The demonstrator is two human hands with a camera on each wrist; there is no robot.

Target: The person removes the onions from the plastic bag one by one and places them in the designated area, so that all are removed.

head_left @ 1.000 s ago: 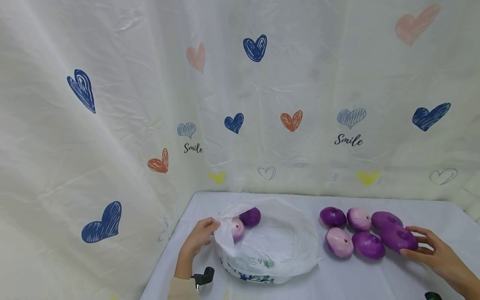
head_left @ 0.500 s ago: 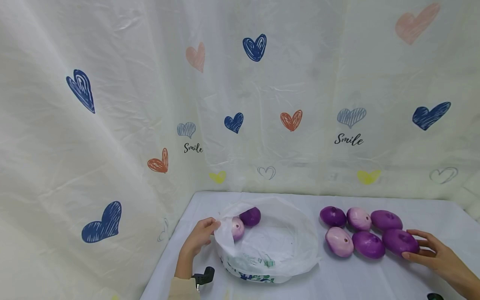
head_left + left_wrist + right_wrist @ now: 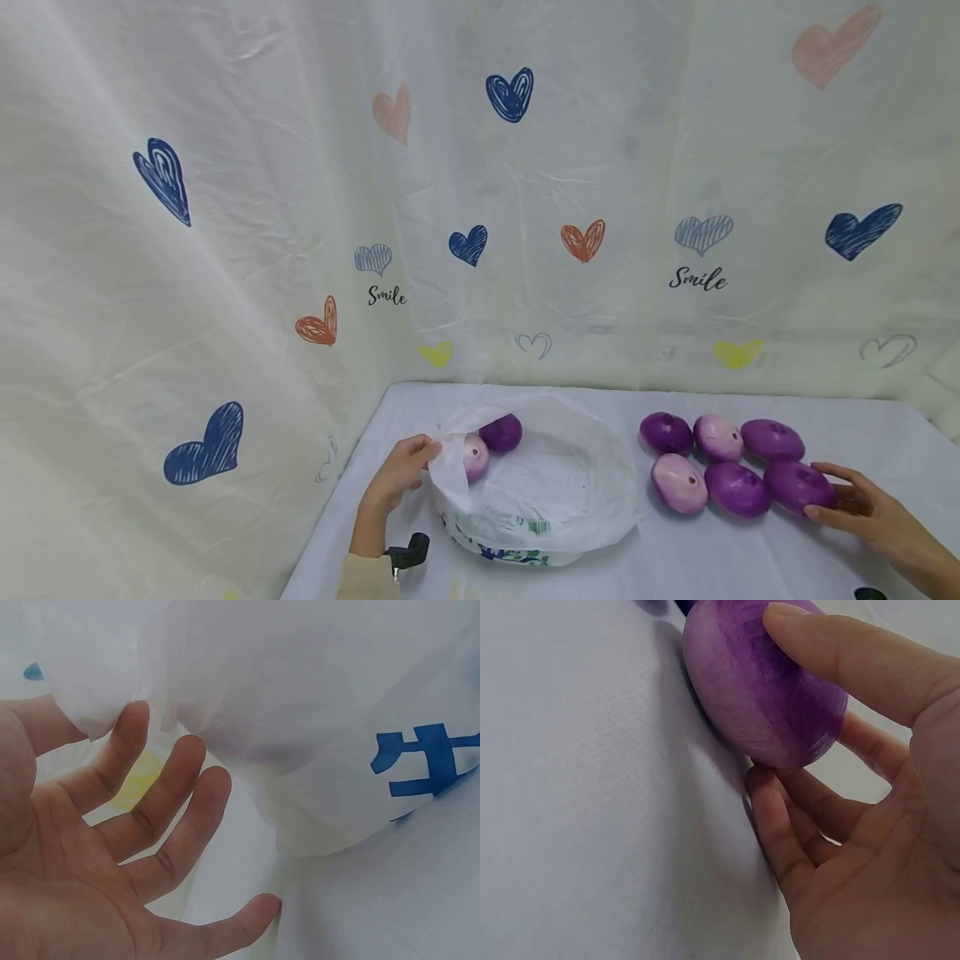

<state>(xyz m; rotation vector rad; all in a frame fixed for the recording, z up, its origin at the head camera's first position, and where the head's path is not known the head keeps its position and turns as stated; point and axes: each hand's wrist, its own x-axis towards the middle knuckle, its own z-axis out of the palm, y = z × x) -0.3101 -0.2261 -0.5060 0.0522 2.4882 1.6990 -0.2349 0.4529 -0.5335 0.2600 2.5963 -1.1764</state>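
My left hand [image 3: 400, 474] pinches the left rim of a white plastic bag [image 3: 525, 542] between thumb and index finger; in the left wrist view the other fingers are spread beside the bag [image 3: 322, 802]. Inside the bag lie a pale pink onion [image 3: 475, 457] and a purple onion [image 3: 501, 433]. On the right, my right hand [image 3: 870, 508] holds a purple onion [image 3: 800, 487] at the front right of a group, thumb on the near side and fingers on the far side. The right wrist view shows this onion [image 3: 757, 690] close to the white cloth.
Left of the held onion sit a purple onion [image 3: 737, 490] and a pale onion [image 3: 678, 484]. Behind them stand another purple onion [image 3: 772, 440], a pale onion [image 3: 717, 438] and a dark purple onion [image 3: 666, 434]. A heart-printed curtain [image 3: 630, 308] borders the white-covered table [image 3: 570, 587].
The onion in my right hand has shifted slightly right and down, away from overlapping the purple onion behind it. My left hand and the bag have stayed put.
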